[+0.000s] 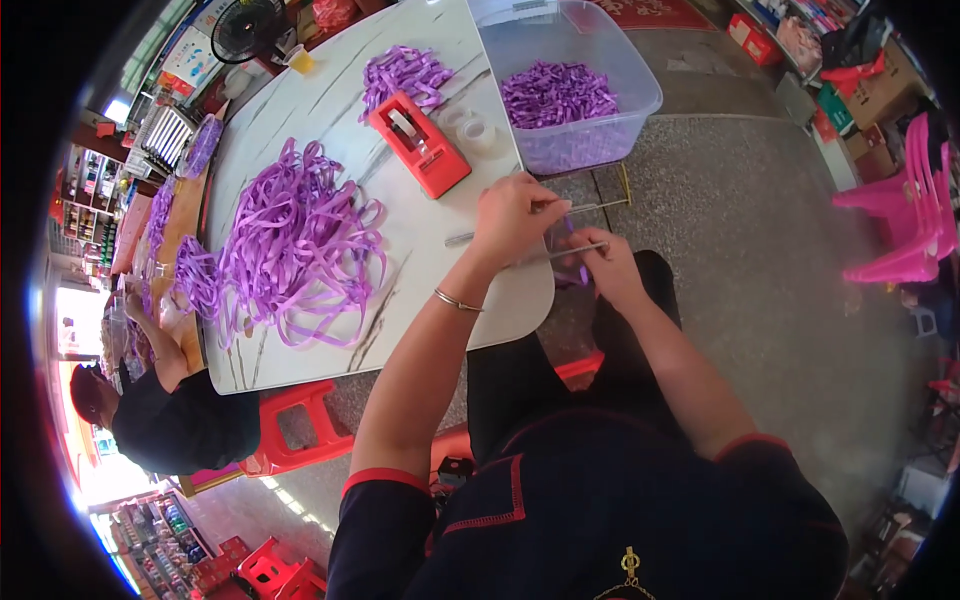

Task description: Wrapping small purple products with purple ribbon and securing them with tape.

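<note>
My left hand is closed over the table's right edge, and a thin grey metal rod sticks out from under it. Just beyond the edge, my right hand pinches the end of a second thin rod, roughly parallel to the first. A short piece of purple ribbon shows between the hands; how it is held is partly hidden by my fingers. Left of my hands, a red tape dispenser stands on the marbled white table. A large loose heap of purple ribbon loops lies farther left.
A smaller purple bundle and clear tape rolls lie near the dispenser. At the far right of the table stands a translucent bin of purple pieces. Another person works at the left. Pink chairs stand to the right.
</note>
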The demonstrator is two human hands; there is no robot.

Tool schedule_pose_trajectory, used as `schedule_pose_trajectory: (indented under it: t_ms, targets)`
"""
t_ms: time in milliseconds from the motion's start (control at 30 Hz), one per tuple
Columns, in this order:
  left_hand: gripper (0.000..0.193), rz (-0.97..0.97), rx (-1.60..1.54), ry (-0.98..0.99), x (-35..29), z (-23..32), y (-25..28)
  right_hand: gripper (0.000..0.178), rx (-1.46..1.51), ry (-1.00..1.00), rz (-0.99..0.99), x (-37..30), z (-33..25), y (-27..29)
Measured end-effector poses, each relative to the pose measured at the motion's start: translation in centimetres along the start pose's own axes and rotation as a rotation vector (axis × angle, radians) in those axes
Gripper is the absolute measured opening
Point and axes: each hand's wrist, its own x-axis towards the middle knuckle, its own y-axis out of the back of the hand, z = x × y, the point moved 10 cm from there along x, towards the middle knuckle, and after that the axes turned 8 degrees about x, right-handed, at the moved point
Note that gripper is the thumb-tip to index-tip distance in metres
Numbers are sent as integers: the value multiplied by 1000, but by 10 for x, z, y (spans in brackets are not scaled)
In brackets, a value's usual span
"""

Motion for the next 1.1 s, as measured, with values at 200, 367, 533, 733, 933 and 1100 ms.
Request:
schedule_pose_trajectory:
  t_ms: [200, 367, 533, 733, 933, 1100]
  targets:
    - [21, -59, 114, -7, -7, -2, -9, 22, -93, 38, -23, -44, 6, 0]
    - [18, -166, 114, 111, -6, -6, -18, 19, -91, -32, -43, -105, 4, 9]
    - [23, -133, 175, 51, 0, -6, -17, 14, -199, -27, -126, -167, -16, 0]
    - [24, -173, 193, 85, 3, -14, -23, 7, -425, 239, -271, -227, -39, -10]
    - [28, -195, 180, 102, 1, -15, -24, 6, -337, 146, -174, -241, -41, 1]
    - [28, -228, -3, 172, -3, -17, -25, 7, -287, 96, -152, -246, -26, 5]
